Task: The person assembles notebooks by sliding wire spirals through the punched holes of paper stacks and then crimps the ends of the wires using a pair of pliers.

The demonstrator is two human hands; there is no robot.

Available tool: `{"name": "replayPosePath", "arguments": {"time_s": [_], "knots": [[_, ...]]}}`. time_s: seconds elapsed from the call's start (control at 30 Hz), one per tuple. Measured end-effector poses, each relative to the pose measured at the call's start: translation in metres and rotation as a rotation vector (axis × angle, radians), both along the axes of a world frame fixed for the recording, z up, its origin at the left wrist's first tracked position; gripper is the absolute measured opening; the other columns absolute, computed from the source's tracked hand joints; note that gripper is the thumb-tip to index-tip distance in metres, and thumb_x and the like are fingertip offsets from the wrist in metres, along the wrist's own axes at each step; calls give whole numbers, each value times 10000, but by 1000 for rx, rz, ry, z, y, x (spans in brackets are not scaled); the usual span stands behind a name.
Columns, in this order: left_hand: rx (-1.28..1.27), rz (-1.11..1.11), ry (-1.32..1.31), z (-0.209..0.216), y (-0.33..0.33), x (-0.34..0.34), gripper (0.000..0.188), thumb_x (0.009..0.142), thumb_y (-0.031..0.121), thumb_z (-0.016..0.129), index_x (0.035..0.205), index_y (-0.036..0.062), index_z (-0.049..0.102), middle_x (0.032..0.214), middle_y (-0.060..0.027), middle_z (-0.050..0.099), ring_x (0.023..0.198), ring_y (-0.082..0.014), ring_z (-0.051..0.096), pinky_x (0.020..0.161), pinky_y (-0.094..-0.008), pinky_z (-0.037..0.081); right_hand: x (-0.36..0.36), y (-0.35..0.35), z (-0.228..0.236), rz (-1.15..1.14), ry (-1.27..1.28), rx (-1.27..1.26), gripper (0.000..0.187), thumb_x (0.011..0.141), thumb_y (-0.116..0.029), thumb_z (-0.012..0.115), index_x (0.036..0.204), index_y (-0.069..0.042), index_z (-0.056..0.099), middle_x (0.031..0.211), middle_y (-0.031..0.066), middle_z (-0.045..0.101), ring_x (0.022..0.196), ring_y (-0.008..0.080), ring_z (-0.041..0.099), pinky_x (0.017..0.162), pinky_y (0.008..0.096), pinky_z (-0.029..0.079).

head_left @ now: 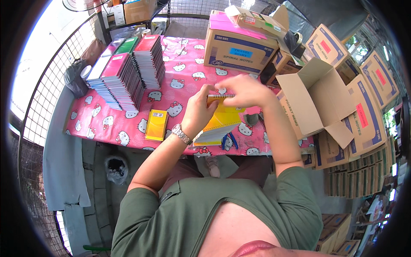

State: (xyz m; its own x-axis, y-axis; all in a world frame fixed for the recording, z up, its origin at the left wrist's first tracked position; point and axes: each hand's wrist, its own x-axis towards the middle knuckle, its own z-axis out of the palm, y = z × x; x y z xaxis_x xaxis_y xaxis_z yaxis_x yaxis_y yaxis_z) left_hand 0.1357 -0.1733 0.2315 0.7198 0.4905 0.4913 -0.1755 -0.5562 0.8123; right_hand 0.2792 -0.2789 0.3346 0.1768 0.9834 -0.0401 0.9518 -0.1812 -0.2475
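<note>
My left hand (198,108) is closed on the side of a yellow spiral notepad (212,100), held upright with its wire coil along the top. Curved over that coil is my right hand (248,92), slightly blurred, its thumb and fingers apart. Just below lies a stack of yellow spiral notepads (220,125), partly covered by the hands. Blue-handled pliers (230,141) rest at the table edge beside the stack. Left of my wrist, a single yellow spiral notepad (156,125) lies flat on the pink cloth.
Tall stacks of red spiral notebooks (147,60) and other colours stand at the table's left. A closed carton (239,49) sits at the back, and an open carton (306,100) at the right. The pink tablecloth (100,124) ends near my waist.
</note>
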Motion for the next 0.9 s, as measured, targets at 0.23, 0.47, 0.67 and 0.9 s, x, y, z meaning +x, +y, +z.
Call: {"name": "replayPosePath", "arguments": {"time_s": [0.23, 0.47, 0.67, 0.9], "knots": [[-26, -35, 219, -13, 19, 7, 261, 929, 149, 685, 1134, 24, 581, 740, -109, 618, 611, -151, 615, 570, -303, 523, 72, -97, -185, -965, 416, 1185, 121, 913, -77, 543, 877, 5, 623, 800, 110, 656, 771, 182, 652, 714, 352, 524], [-46, -34, 2, -14, 13, 2, 215, 967, 156, 634, 1115, 3, 601, 688, -100, 605, 544, -132, 601, 505, -290, 515, -44, -106, -339, -764, -214, 206, 547, 846, -339, 654, 1293, -31, 585, 1156, 225, 643, 1143, 411, 563, 994, 457, 443], [-40, -23, 21, -9, 5, -4, 183, 952, 130, 656, 1024, -35, 627, 722, -103, 646, 634, -125, 667, 539, -272, 544, -3, -129, -304, -878, 253, 460, 563, 795, -264, 682, 1258, 44, 601, 1104, 196, 653, 1024, 328, 634, 928, 410, 494], [-274, -33, 91, -17, 8, -8, 157, 906, 75, 705, 988, -50, 659, 784, -62, 674, 707, -92, 672, 583, -244, 566, -68, -94, -123, -327, 413, 921, 560, 745, -170, 699, 1257, 37, 601, 1109, 180, 622, 997, 277, 634, 903, 360, 503]]}}
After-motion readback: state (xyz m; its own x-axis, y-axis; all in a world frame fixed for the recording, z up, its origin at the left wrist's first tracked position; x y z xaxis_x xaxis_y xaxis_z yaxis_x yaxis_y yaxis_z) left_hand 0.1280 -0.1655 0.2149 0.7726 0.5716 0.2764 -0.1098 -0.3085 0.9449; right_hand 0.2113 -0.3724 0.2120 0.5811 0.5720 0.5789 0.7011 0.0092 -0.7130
